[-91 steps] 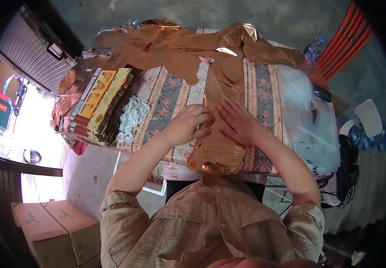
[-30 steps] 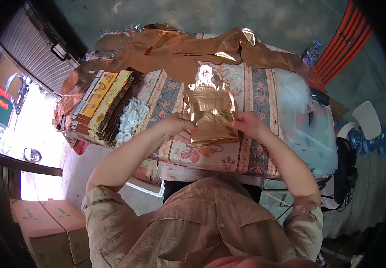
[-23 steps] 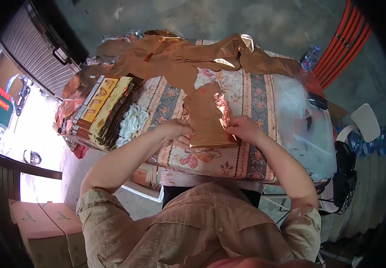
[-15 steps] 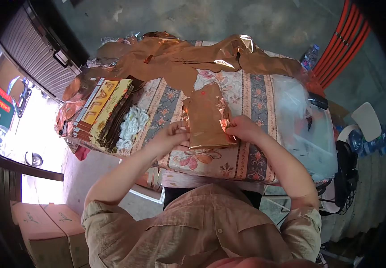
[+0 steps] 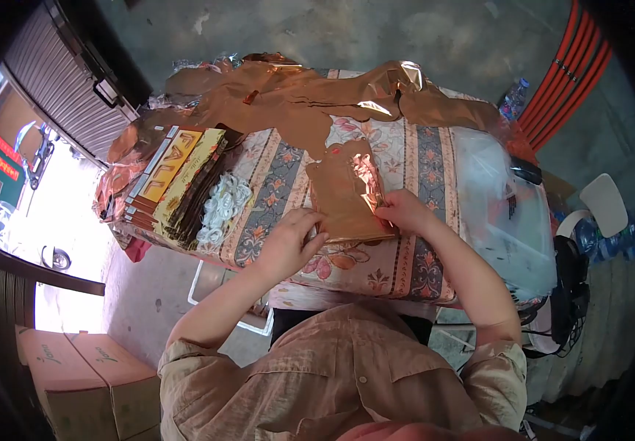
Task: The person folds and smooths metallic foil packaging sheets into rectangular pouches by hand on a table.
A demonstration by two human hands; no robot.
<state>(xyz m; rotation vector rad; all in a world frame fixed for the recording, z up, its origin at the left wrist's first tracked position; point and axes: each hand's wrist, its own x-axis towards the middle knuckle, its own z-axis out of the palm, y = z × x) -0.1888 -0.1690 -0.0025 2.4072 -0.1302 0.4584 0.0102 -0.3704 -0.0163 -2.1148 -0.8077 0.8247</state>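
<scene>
A copper-coloured foil sheet (image 5: pixel 339 195), folded into a flat rectangle, lies before me on the flowered cloth. Its right side is crinkled and shiny. My right hand (image 5: pixel 405 211) pinches the foil's lower right edge between thumb and fingers. At the lower left corner of the foil is my left hand (image 5: pixel 293 239), with its fingers curled and thumb drawn close. A small pale spot shows between them, but what it is I cannot make out. Further left, white rosette bows (image 5: pixel 223 208) lie in a heap beside stacked printed brown-and-yellow packets (image 5: pixel 174 173).
More copper foil (image 5: pixel 258 95) spreads across the far side of the table. Clear plastic bags (image 5: pixel 497 213) cover the right side, with a black object (image 5: pixel 525 170) on them. A plastic bottle (image 5: pixel 513 99) stands at the far right corner. Pink cartons (image 5: pixel 67 360) sit at lower left.
My left hand has turned more palm-down and shifted slightly at the foil's left edge. The foil's left side now looks flatter, and its crinkled right side is folded further inward. My right hand keeps its pinch.
</scene>
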